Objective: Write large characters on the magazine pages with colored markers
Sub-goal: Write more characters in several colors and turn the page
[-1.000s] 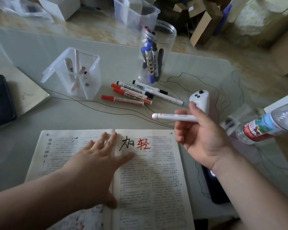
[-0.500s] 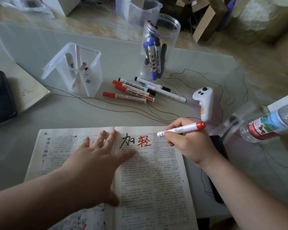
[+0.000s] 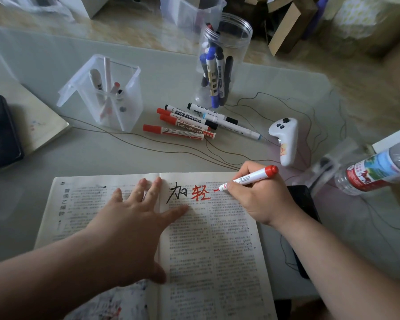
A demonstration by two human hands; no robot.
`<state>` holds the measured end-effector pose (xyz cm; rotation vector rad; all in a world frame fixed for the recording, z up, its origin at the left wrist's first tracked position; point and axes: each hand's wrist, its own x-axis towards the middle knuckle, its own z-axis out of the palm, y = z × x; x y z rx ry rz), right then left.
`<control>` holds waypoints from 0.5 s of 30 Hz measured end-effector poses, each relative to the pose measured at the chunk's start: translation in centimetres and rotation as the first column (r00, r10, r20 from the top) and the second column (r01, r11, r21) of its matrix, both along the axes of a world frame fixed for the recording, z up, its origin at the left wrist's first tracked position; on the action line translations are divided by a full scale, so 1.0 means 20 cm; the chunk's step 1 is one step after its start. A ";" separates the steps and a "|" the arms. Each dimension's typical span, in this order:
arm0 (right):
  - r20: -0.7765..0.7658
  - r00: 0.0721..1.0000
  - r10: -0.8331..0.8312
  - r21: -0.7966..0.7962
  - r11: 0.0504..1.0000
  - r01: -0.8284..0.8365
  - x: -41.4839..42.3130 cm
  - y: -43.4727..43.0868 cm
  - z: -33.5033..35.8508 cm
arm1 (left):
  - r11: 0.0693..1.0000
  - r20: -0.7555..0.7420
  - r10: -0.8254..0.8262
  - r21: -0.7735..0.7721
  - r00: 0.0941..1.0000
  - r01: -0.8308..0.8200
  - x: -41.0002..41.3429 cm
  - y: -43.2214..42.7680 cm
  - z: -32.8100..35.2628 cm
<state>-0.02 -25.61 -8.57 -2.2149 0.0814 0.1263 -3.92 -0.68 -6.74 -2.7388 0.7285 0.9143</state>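
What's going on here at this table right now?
A person is writing big characters across an open magazine. The left hand lies flat with spread fingers over the spine, pinning the pages down. The right hand grips a red marker with its tip on the right page, where a short red stroke begins beside a finished black character and a red character. More loose markers lie on the table beyond.

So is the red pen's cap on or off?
Off the tip: the red marker in the right hand has its bare tip on the magazine page, at the end of a short red stroke.
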 end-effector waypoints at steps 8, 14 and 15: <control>0.035 0.999 -0.014 0.059 0.998 0.012 0.01 -0.01 -0.02 | 1.000 -0.007 0.002 0.004 1.000 -0.002 0.00 0.00 0.01; -0.055 0.999 0.002 0.073 0.997 0.002 0.01 0.00 -0.01 | 1.000 -0.009 -0.001 0.005 1.000 0.001 0.00 0.00 0.01; -0.076 0.997 0.012 0.084 0.996 -0.006 0.01 0.00 0.00 | 1.000 -0.011 0.000 0.005 1.000 0.000 0.00 0.00 0.01</control>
